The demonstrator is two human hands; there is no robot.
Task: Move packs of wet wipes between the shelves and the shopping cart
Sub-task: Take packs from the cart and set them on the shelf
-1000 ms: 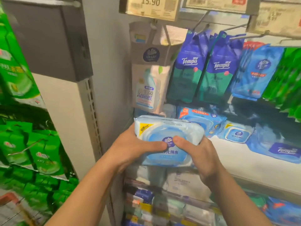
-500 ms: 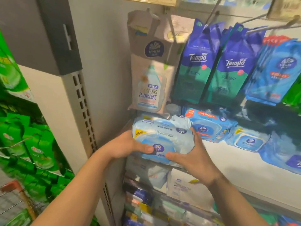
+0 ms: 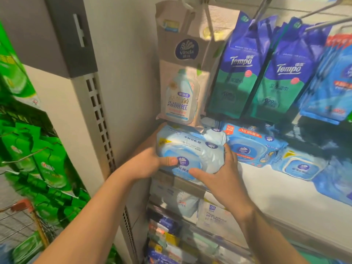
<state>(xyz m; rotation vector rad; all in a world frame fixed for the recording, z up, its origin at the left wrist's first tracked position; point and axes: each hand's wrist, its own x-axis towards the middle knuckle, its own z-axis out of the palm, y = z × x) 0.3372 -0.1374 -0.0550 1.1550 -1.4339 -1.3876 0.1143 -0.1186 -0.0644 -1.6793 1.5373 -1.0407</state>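
Two-hand grip on one light-blue wipes pack (image 3: pixel 192 151): left hand (image 3: pixel 150 164) wraps the left end with thumb across the front face, right hand (image 3: pixel 219 178) cups the right end and underside, thumb on the lower front. Both clamped on the pack, likely because the soft pouch sags if held from one end. Pack sits at the front left corner of the white shelf (image 3: pixel 276 191), its rear end over the shelf edge and its front still over the lip (can't tell whether its underside touches the shelf). Directly above the grip hangs a beige Vinda pouch (image 3: pixel 181 79), its bottom just touching or nearly touching the pack top, so clearance looks tight. Just right of the grip lies a darker blue flat pack (image 3: pixel 251 145), then a lidded pack (image 3: pixel 302 166). Tempo bags (image 3: pixel 264 73) hang up and right. Shopping cart (image 3: pixel 21 221) is well down-left of the grip. My read: pack is being shelved into the corner slot.
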